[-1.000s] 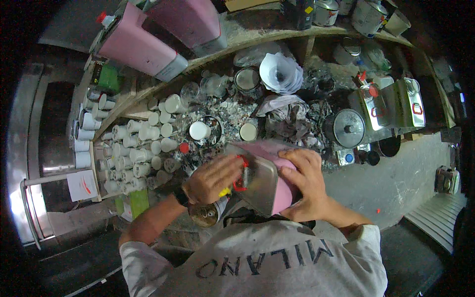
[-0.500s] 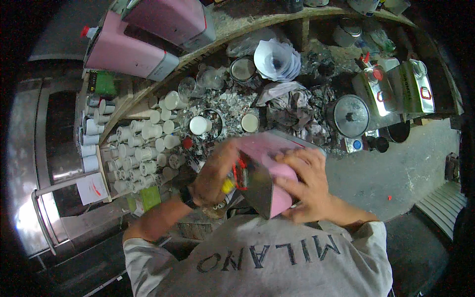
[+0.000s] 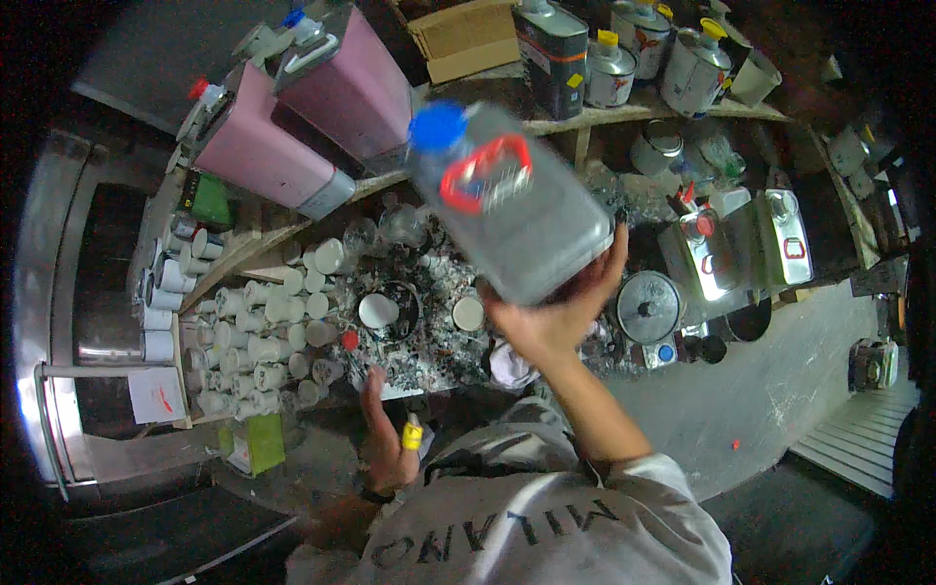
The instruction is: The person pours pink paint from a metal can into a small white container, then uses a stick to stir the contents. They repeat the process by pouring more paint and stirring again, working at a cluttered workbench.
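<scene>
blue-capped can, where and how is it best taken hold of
Likely by the red handle, coming from the camera side: that loop faces the camera on the top of the can, beside the blue cap. The right hand holds the can's lower right.

Clustered pale cups (image 3: pixel 268 349), cardboard box (image 3: pixel 473 44) on wooden shelf (image 3: pixel 643 114)

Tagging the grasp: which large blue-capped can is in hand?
The red-handled, grey-topped rectangular metal can, raised in the right hand; the other blue-capped one, a pink rectangular can, stands on the upper shelf.
</scene>
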The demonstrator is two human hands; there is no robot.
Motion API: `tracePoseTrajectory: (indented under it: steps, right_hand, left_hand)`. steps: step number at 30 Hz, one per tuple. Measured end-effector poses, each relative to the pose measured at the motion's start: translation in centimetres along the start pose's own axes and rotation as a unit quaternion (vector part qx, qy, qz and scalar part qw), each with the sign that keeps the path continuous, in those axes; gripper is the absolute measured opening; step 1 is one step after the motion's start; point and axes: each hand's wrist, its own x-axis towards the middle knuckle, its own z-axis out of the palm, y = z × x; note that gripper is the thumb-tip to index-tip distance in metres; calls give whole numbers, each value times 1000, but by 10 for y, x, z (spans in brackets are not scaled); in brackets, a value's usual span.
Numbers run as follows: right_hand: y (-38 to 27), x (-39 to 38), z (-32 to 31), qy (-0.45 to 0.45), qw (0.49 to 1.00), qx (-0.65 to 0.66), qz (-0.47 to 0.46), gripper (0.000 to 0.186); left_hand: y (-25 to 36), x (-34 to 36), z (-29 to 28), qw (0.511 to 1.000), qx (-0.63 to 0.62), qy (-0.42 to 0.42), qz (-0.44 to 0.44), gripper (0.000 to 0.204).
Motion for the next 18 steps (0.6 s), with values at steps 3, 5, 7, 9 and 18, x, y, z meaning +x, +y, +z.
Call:
tracePoseTrajectory:
  steps: [3,5,7,9,18]
  right_hand:
    - [42,61,75,103,993,-36,-45,140]
    - [72,89,107,141,980,-93,-107,138]
    - [98,102,132,149,967,-154,-135,138]
    - [113,102,154,155,955,-176,-180,142]
    - [86,-107,69,-53,938,-287,-187,113]
  left_hand:
    - [-11,-39,-2,999,-15,-4,-31,75]
    - [-30,-64,-9,999,-28,-7,-39,76]
    - [-55,-87,-18,995,-51,-12,-83,75]
    - [-79,-114,-27,982,-92,-15,-162,72]
    - [-226,-238,-31,918,-312,-144,-199,45]
